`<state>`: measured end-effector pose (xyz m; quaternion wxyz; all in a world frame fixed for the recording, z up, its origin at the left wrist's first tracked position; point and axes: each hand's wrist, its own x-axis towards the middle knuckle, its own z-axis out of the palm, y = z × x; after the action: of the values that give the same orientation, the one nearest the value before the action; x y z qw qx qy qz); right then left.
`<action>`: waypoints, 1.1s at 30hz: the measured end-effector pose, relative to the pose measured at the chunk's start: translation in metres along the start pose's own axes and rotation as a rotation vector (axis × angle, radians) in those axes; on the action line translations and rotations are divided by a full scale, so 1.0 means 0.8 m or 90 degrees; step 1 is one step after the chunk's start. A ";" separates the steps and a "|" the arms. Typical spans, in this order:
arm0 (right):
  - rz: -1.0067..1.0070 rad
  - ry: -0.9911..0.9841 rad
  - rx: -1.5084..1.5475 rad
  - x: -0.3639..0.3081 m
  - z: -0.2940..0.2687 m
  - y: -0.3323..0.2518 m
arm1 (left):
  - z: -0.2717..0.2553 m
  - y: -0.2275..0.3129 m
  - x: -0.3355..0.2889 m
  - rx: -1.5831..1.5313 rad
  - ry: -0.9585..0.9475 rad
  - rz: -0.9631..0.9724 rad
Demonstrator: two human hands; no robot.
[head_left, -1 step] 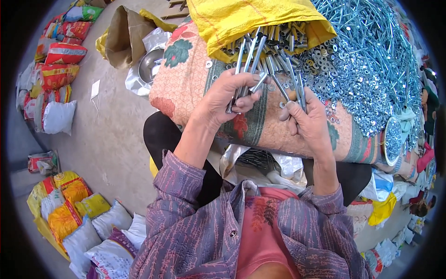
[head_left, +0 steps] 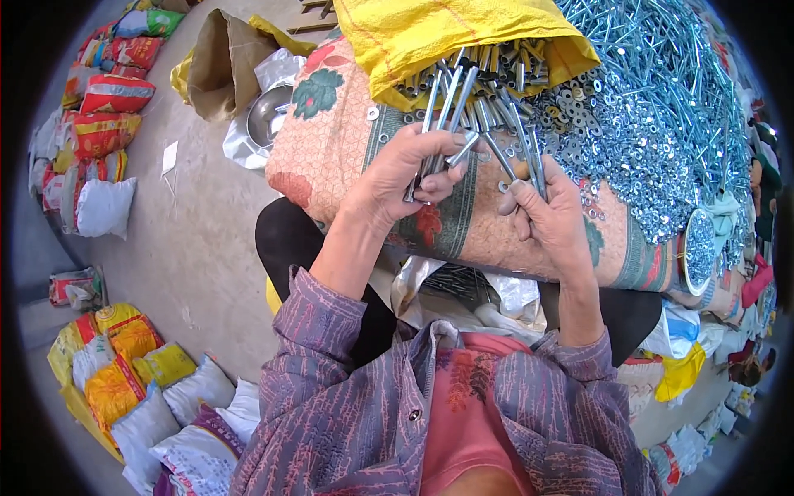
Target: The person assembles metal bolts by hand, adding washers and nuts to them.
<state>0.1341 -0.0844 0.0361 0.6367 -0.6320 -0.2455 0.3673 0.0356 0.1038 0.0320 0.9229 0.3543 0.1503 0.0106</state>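
Observation:
My left hand (head_left: 411,171) is closed around several long metal bolts (head_left: 451,97) that stick up and away from me. At its fingertips a short metal tube (head_left: 466,149) lies across the others, angled toward the right hand. My right hand (head_left: 552,217) grips several more slim metal bolts (head_left: 530,149), one of them leaning to the left. Both hands are over the near part of a cloth-covered work surface (head_left: 496,227). Just beyond them a yellow woven sack (head_left: 463,33) lies with its mouth toward me, and metal tubes (head_left: 517,70) spill from it.
At the right are heaps of washers (head_left: 637,140) and long bolts (head_left: 662,41), beside a round container (head_left: 699,252) of small metal parts. A metal bowl (head_left: 269,116) and brown sack (head_left: 223,70) stand left. Filled bags (head_left: 178,388) line the floor.
The bolts in my left hand have tilted slightly to the right, and the short tube has shifted a little. My right hand looks nearly still.

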 end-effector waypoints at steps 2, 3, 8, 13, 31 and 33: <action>0.004 -0.002 -0.020 -0.001 0.000 -0.002 | -0.001 -0.001 0.000 -0.015 -0.040 -0.041; 0.007 -0.002 -0.040 -0.002 0.000 -0.004 | -0.003 -0.003 0.000 -0.025 -0.052 -0.043; 0.014 -0.005 -0.102 -0.005 -0.005 -0.007 | -0.007 -0.006 -0.001 -0.029 -0.054 -0.053; 0.018 -0.023 -0.154 -0.011 -0.012 -0.020 | -0.008 -0.004 0.001 -0.079 -0.053 -0.079; 0.054 -0.109 -0.118 0.009 -0.003 -0.022 | 0.028 -0.033 0.003 0.033 0.058 0.028; 0.092 -0.068 0.029 0.019 0.007 -0.025 | 0.039 -0.054 0.009 -0.002 0.100 0.057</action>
<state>0.1424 -0.0680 0.0541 0.6085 -0.6130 -0.2245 0.4513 0.0474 0.0519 0.0236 0.9074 0.3574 0.2062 0.0797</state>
